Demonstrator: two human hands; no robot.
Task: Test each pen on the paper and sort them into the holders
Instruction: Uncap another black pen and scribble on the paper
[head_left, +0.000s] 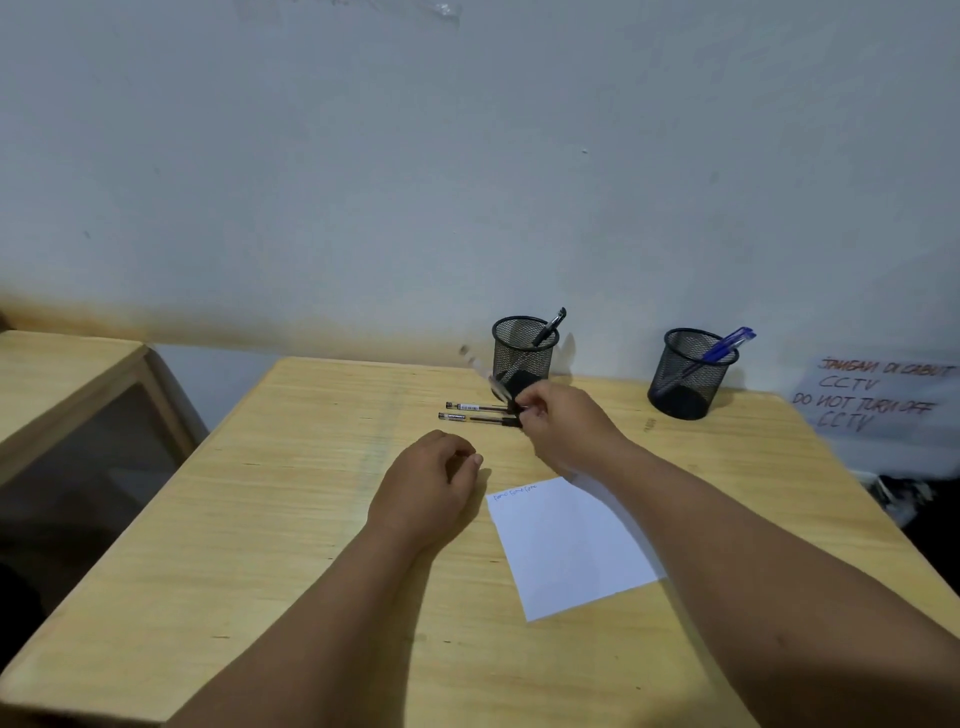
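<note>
Pale wood formed the table (291, 519) where a person's right hand (566, 423) pinched a blurred pen (485, 376), fingers closed on its lower end, in front of the left mesh holder (522, 349), which held one black pen (550, 325). Two more pens (475, 413) lay side by side just left of that hand. The left hand (431, 486) rested loosely curled and empty beside the scribbled paper (566, 545). Blue pens (724, 345) stood in the right holder (688, 374).
</note>
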